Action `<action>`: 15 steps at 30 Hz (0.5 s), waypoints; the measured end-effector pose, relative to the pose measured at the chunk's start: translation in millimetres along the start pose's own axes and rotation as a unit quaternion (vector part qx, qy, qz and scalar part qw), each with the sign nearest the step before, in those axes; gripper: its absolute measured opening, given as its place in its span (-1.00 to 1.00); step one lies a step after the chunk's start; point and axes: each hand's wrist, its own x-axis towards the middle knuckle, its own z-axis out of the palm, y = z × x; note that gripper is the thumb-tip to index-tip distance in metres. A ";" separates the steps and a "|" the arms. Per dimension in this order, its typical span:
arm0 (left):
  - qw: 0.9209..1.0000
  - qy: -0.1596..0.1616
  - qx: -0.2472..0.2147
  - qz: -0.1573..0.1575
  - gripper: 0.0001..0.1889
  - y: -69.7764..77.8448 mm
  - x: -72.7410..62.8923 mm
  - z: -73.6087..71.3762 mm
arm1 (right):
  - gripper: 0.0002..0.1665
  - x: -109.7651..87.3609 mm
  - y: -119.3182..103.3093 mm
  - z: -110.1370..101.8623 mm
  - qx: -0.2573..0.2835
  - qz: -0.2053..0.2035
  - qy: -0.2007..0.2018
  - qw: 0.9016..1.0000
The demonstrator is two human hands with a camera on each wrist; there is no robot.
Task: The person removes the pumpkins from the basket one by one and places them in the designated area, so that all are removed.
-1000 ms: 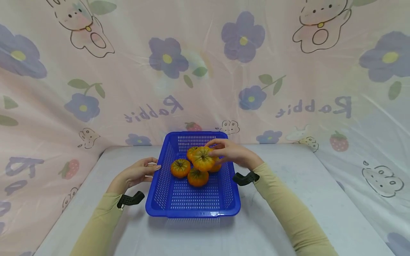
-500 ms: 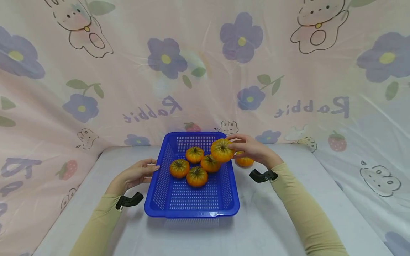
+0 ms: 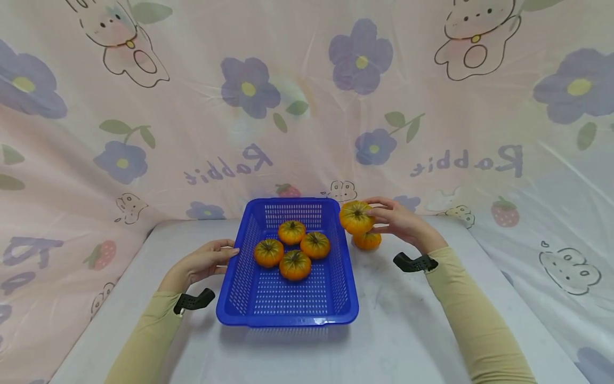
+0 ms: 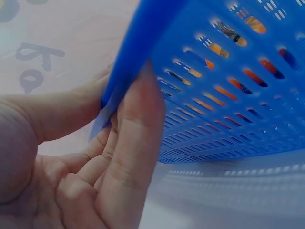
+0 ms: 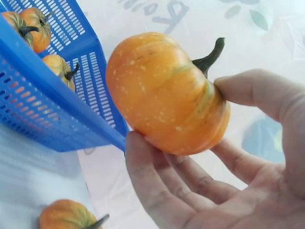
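My right hand (image 3: pixel 400 221) grips a small orange pumpkin (image 3: pixel 356 217) in the air, just right of the basket's far right corner. In the right wrist view, the thumb presses by the dark stem of this held pumpkin (image 5: pixel 167 95) and the fingers lie beneath. My left hand (image 3: pixel 206 261) pinches the left rim of a blue perforated basket (image 3: pixel 292 320); in the left wrist view the rim (image 4: pixel 128 62) sits between thumb and fingers. Several pumpkins (image 3: pixel 295 265) rest in the basket. Another pumpkin (image 3: pixel 367 240) lies on the table, partly hidden below the held one.
A white-covered table (image 3: pixel 431 298) bears the basket. Behind it hangs a pale curtain (image 3: pixel 307 133) printed with flowers, rabbits and lettering. The basket's raised walls stand between the held pumpkin and those inside.
My right hand has carried the gripped pumpkin from above the basket's pile rightward over the rim, uncovering the pumpkins beneath. The left hand stays on the rim.
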 end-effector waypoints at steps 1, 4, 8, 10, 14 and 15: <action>1.000 0.000 0.000 0.000 -0.56 -0.2 0.2 -0.2 | -0.39 -0.9 0.3 -2.4 0.002 0.004 0.008 1.000; 1.000 0.000 0.004 0.001 -0.57 -0.6 0.5 -0.1 | -0.37 -3.9 2.4 -9.9 0.000 0.007 0.024 1.000; 1.000 -0.001 0.005 0.000 -0.58 -1.7 0.8 -0.1 | -0.35 -9.1 7.0 -21.2 0.002 0.011 0.039 0.999; 1.000 -0.003 0.004 0.001 -0.58 -2.1 0.8 -0.4 | -0.32 -12.3 9.5 -27.0 0.002 0.012 0.045 0.999; 1.000 -0.002 0.007 0.003 -0.58 -1.8 0.2 -1.1 | -0.30 -17.8 15.1 -38.0 0.006 0.014 0.057 0.998; 1.000 -0.001 0.008 0.003 -0.58 -1.6 0.0 -1.3 | -0.29 -18.8 16.6 -40.3 0.010 0.016 0.059 0.998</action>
